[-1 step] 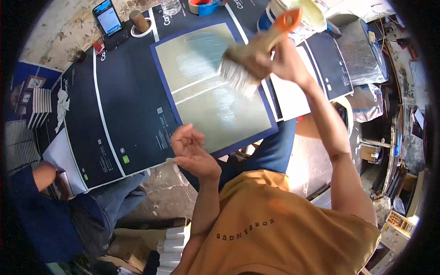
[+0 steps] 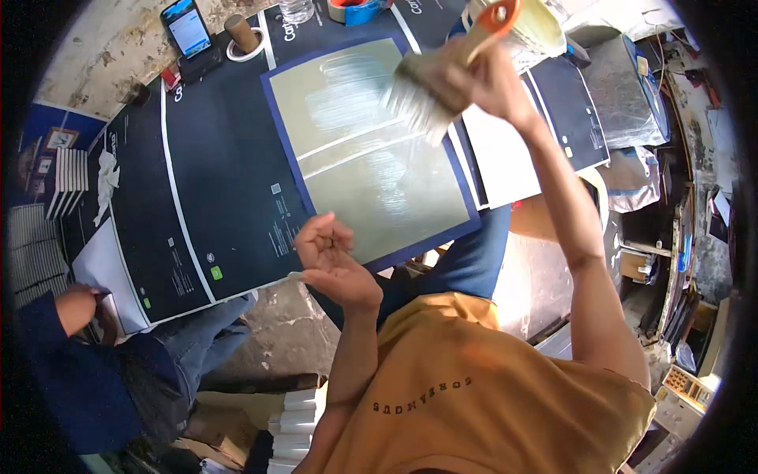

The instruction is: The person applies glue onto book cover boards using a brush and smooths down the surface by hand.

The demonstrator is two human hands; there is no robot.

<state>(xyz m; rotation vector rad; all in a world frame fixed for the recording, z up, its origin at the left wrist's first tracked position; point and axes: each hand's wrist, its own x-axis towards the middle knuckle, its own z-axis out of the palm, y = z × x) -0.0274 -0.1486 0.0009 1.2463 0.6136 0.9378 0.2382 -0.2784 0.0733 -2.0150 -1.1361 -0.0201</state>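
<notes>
My right hand (image 2: pixel 493 87) is closed around the handle of a wide paste brush (image 2: pixel 418 103), which has an orange handle end and pale bristles. The bristles hover over the upper right of two greyish-green boards (image 2: pixel 430 186) framed by a dark blue border (image 2: pixel 286 130). Wet, whitish streaks shine on both boards. Near their lower left corner, my left hand (image 2: pixel 335 265) is held palm up. Its fingers are loosely bent and apart, with nothing visible in them. Beyond my right hand stands a bucket (image 2: pixel 545 35) of pale, creamy stuff.
Dark printed sheets (image 2: pixel 225 158) cover the table. A phone (image 2: pixel 188 31) on a stand, a cardboard tube (image 2: pixel 241 33) and tape rolls (image 2: pixel 359 9) line the far side. White sheets (image 2: pixel 505 158) lie right of the boards. At left sits another person (image 2: pixel 75 379) beside book stacks (image 2: pixel 69 182).
My right hand and the brush have shifted slightly up and to the right, along the boards' upper right edge. The left hand stays nearly where it was.
</notes>
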